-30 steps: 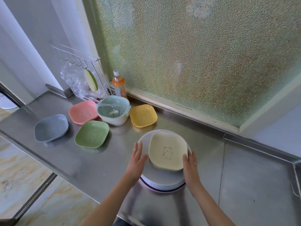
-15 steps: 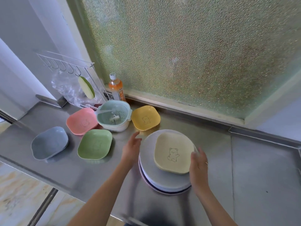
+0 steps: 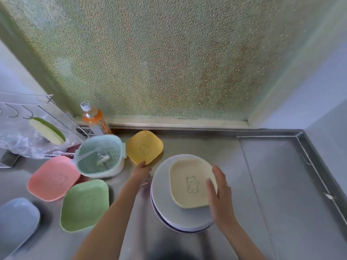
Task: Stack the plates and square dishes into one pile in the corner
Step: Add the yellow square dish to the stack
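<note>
At the lower centre of the frame sits the pile of round plates (image 3: 163, 207) on the steel table (image 3: 281, 184), with the cream square dish (image 3: 189, 182) lying on top, bear drawing up. The left hand (image 3: 140, 172), which a second ago rested against the left rim of the pile, has left it and reached up and left; its fingertips now touch the near edge of the yellow square dish (image 3: 144, 147). Whether the fingers have closed on that rim I cannot tell, since the back of the hand hides them. The right hand (image 3: 219, 192) has stayed at the right side of the pile, fingers straight and spread, resting against the cream dish's edge and gripping nothing.

This suggests the cream dish is settled and the yellow one is next in line for the stack. Three more square dishes wait at the left of the frame: the pink dish (image 3: 53, 178), the green dish (image 3: 85, 205) and the blue dish (image 3: 17, 220) at the lower left edge. The pile itself stands in mid-table, well apart from the corner (image 3: 298, 133) at the upper right, so it probably must be shifted there. A teal strainer bowl (image 3: 100, 156) and an orange bottle (image 3: 93, 119) stand just beside the yellow dish.
</note>
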Available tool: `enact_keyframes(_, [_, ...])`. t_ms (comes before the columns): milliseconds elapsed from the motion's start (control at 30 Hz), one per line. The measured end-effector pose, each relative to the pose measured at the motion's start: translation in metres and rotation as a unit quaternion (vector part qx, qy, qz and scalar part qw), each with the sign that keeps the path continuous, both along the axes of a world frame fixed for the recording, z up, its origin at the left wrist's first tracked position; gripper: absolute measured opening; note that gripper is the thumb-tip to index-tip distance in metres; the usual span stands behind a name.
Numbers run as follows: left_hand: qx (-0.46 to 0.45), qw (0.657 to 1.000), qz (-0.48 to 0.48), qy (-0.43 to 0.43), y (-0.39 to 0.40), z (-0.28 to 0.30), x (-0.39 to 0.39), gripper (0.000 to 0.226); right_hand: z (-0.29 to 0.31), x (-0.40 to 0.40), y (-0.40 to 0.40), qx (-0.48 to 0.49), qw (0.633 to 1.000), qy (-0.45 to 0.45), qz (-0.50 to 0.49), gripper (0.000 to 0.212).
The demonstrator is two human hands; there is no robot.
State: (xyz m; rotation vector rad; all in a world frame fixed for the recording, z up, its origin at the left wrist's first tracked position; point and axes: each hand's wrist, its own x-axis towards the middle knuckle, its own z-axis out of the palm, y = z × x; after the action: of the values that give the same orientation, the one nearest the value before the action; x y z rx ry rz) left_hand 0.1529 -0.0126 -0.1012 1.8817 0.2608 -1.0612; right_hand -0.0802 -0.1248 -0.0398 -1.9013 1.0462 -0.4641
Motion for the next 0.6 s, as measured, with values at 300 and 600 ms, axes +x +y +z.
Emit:
enact_keyframes(300, [0.097, 0.902, -0.132, -0.401, 0.022, 0.043, -0.005, 0.013, 0.001, 0.021, 0.022, -0.082, 0.996, 0.01, -0.026, 0.058])
enact_keyframes(600, [-0.019, 0.843, -0.13, -0.521, 0.027, 0.096, -0.057, 0.013, 0.012, 0.026, 0.026, -0.187, 0.982, -0.035, -0.014, 0.049])
